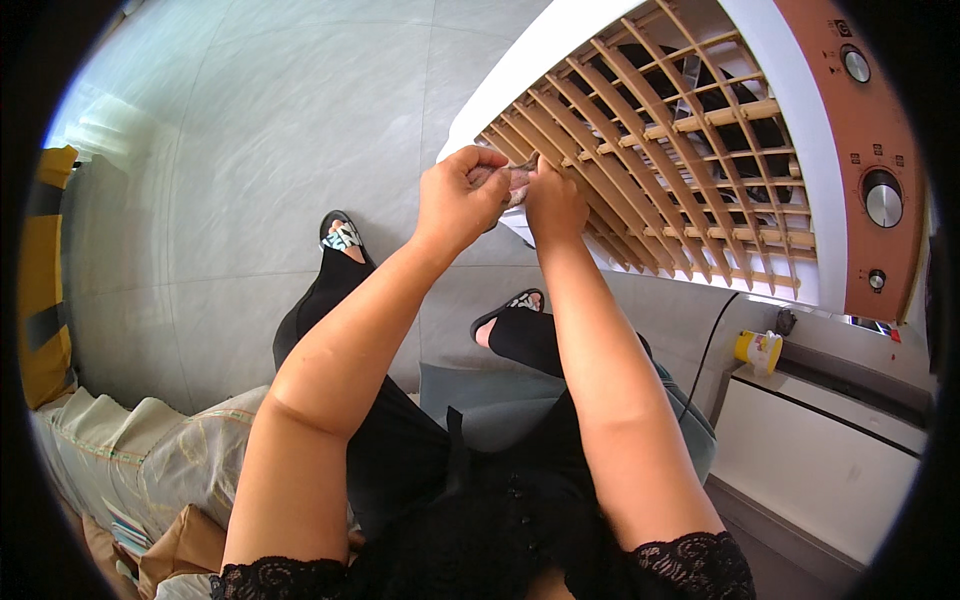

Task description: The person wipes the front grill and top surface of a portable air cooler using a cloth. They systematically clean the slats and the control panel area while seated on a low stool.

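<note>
Both hands meet in front of me, close to the left end of a tan slatted grille (640, 165). Between them is a small, crumpled, pinkish-grey piece of cloth (518, 181), mostly hidden by fingers. My left hand (462, 200) is closed round its left part, thumb and fingers pressed together. My right hand (556, 203) pinches its other side, the fingertips turned toward the grille. The grille fronts a white appliance (500, 80) with a copper-brown control panel (850, 130) bearing several knobs. Dark parts show behind the slats.
A white cabinet (815, 455) stands at the right, with a yellow tub (758, 351) on it and a black cord (708, 350) beside it. I sit on a grey-blue seat (470, 395), feet on grey floor tiles (290, 120). Pale fabric (190, 450) lies at lower left.
</note>
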Action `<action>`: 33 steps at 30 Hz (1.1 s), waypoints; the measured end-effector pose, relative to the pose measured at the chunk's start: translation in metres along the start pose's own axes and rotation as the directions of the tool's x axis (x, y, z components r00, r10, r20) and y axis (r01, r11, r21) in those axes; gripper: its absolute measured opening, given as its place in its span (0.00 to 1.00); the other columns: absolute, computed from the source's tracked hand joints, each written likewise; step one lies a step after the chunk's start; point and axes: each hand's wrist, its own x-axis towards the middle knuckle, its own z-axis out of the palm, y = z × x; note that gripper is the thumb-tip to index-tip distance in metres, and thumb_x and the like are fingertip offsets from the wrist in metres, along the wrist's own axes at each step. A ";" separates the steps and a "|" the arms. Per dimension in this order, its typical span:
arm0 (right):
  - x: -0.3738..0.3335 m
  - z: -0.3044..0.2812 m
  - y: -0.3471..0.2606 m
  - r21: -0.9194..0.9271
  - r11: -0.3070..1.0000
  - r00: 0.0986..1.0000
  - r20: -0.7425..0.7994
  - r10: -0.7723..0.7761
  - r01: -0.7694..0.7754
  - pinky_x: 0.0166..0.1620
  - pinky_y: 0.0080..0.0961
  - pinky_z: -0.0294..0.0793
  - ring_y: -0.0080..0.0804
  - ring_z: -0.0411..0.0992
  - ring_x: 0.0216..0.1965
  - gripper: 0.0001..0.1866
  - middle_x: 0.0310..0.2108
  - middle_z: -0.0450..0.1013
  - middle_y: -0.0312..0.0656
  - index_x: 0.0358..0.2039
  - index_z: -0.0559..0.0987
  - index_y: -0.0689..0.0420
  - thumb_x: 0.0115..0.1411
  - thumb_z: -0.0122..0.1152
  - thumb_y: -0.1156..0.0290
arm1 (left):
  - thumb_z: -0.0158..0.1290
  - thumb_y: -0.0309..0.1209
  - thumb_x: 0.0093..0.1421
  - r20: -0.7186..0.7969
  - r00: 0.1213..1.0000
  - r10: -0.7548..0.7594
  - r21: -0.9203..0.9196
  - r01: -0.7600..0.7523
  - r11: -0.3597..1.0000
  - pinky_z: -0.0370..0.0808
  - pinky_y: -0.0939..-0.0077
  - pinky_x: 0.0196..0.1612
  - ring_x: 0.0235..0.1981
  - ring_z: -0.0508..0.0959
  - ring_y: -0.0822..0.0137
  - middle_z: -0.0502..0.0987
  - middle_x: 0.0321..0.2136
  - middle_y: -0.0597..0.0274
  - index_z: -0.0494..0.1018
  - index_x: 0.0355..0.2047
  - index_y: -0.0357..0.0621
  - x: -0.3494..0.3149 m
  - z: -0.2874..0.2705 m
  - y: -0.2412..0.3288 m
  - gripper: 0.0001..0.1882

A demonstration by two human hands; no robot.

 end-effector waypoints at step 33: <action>-0.085 0.046 0.146 -0.010 0.998 0.937 -0.345 0.061 -0.069 0.23 0.42 0.74 0.49 0.75 0.20 0.29 0.19 0.75 0.50 0.59 0.70 0.36 0.56 0.54 0.72 | 0.57 0.31 0.55 0.227 0.974 0.026 0.158 -0.063 0.986 0.75 0.75 0.38 0.31 0.79 0.71 0.81 0.27 0.58 0.78 0.36 0.36 -0.010 0.033 -0.012 0.12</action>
